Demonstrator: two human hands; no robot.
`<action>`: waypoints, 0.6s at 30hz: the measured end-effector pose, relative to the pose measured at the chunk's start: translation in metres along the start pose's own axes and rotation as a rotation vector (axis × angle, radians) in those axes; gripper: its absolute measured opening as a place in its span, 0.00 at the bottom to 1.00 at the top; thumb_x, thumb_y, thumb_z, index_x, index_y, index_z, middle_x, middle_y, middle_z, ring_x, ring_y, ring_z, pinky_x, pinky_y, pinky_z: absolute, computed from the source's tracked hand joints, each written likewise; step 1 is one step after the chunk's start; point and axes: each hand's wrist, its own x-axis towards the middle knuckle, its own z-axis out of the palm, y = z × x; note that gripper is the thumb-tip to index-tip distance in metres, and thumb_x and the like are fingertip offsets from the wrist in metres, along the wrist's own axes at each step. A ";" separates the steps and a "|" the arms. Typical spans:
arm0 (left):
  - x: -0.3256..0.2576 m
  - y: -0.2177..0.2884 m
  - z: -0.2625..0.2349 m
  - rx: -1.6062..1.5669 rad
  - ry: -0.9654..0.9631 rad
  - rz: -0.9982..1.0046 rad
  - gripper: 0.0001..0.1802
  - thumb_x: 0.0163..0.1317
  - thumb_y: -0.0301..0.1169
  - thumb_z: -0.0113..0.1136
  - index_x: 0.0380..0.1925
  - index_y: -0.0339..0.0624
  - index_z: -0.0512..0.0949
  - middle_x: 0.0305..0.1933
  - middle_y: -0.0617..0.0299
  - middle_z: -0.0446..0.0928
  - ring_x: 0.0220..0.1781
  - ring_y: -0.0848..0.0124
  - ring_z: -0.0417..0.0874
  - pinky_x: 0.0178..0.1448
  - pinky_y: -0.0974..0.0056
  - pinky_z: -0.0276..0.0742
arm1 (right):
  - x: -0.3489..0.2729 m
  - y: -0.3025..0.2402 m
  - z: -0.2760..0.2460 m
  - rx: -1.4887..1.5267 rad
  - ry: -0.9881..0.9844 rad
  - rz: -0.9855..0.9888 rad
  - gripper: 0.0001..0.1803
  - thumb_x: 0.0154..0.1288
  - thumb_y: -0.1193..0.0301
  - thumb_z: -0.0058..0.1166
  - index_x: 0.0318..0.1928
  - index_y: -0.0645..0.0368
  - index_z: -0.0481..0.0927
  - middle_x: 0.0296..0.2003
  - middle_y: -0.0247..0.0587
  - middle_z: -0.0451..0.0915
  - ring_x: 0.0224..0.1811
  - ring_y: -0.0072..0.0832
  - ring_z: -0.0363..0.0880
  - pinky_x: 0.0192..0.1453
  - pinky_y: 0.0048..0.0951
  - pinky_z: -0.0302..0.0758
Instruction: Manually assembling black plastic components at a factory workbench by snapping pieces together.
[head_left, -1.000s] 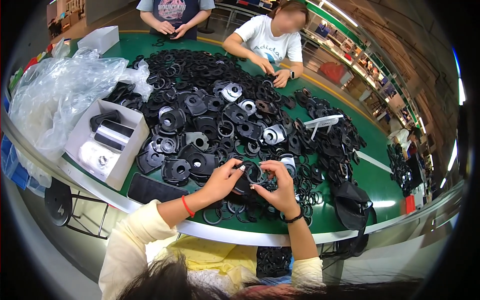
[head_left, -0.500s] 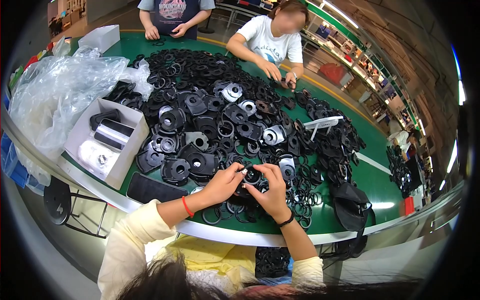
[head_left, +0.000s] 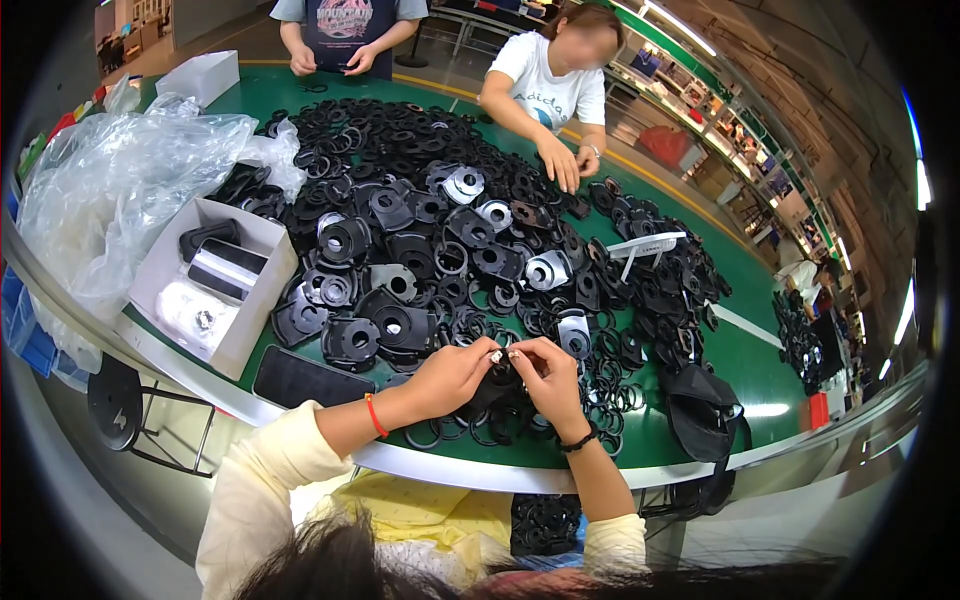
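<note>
My left hand [head_left: 460,375] and my right hand [head_left: 550,380] meet over the near part of the green table, with thumbs and forefingers pinched close together. Whatever lies between the fingertips is too dark and small to make out. Black rings [head_left: 480,425] lie on the table just under my hands. Beyond them spreads a wide heap of black plastic parts [head_left: 395,325], round-holed plates and rings, some with shiny faces. To the right of my right hand are more loose rings [head_left: 612,395].
A white box [head_left: 270,300] with parts inside stands at left, beside a dark phone-like slab [head_left: 310,378] and clear plastic bags [head_left: 120,190]. A black bag [head_left: 700,410] rests at the right edge. A white stand [head_left: 645,243] sits in the heap. Two people work across the green table [head_left: 750,385].
My right fingers have closed in toward the left fingertips; the black ring visible between my hands before no longer shows clearly. Across the table, the white-shirted person's hands have shifted lower, onto the heap's edge.
</note>
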 end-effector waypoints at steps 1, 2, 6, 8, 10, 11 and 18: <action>0.000 0.000 0.000 0.000 0.001 -0.001 0.08 0.66 0.30 0.44 0.40 0.38 0.68 0.23 0.43 0.75 0.27 0.45 0.77 0.30 0.49 0.70 | 0.000 0.000 0.000 0.000 -0.002 0.000 0.04 0.59 0.76 0.57 0.34 0.64 0.81 0.24 0.32 0.74 0.21 0.14 0.67 0.24 0.16 0.61; -0.001 0.001 0.000 0.021 0.005 0.000 0.08 0.66 0.30 0.44 0.40 0.38 0.68 0.23 0.43 0.75 0.27 0.45 0.77 0.30 0.49 0.70 | -0.001 0.000 0.000 0.004 -0.003 0.011 0.04 0.59 0.76 0.57 0.34 0.64 0.80 0.24 0.32 0.74 0.21 0.14 0.67 0.24 0.16 0.61; -0.001 0.001 -0.002 0.066 -0.001 0.013 0.08 0.66 0.30 0.44 0.39 0.37 0.68 0.23 0.43 0.75 0.27 0.45 0.77 0.30 0.49 0.70 | -0.003 0.003 0.000 -0.007 -0.030 0.050 0.04 0.59 0.76 0.56 0.32 0.65 0.79 0.23 0.33 0.74 0.21 0.15 0.68 0.25 0.17 0.62; -0.001 0.001 -0.002 0.068 -0.006 0.017 0.08 0.66 0.30 0.43 0.39 0.37 0.68 0.23 0.43 0.75 0.27 0.45 0.77 0.30 0.48 0.70 | -0.003 0.001 0.001 -0.014 -0.030 0.050 0.05 0.59 0.76 0.56 0.31 0.66 0.78 0.23 0.33 0.73 0.22 0.15 0.69 0.25 0.17 0.63; -0.001 0.000 -0.001 0.071 -0.011 0.022 0.08 0.66 0.30 0.43 0.39 0.37 0.68 0.23 0.43 0.75 0.27 0.44 0.77 0.30 0.48 0.70 | -0.003 -0.003 0.000 -0.020 -0.029 0.049 0.05 0.59 0.76 0.56 0.30 0.66 0.78 0.23 0.33 0.73 0.22 0.15 0.69 0.26 0.18 0.64; 0.000 -0.002 -0.001 0.048 -0.016 0.018 0.08 0.66 0.30 0.45 0.40 0.37 0.68 0.23 0.44 0.75 0.27 0.45 0.77 0.30 0.50 0.71 | -0.002 -0.005 0.000 -0.019 -0.034 0.055 0.05 0.60 0.76 0.55 0.30 0.67 0.77 0.23 0.33 0.73 0.23 0.15 0.70 0.26 0.17 0.64; 0.005 0.003 -0.003 -0.384 0.053 -0.248 0.17 0.65 0.35 0.54 0.46 0.35 0.65 0.35 0.52 0.80 0.35 0.69 0.84 0.37 0.68 0.77 | -0.003 -0.007 -0.009 0.328 0.038 0.365 0.07 0.69 0.72 0.45 0.38 0.64 0.71 0.32 0.33 0.73 0.27 0.15 0.73 0.29 0.15 0.69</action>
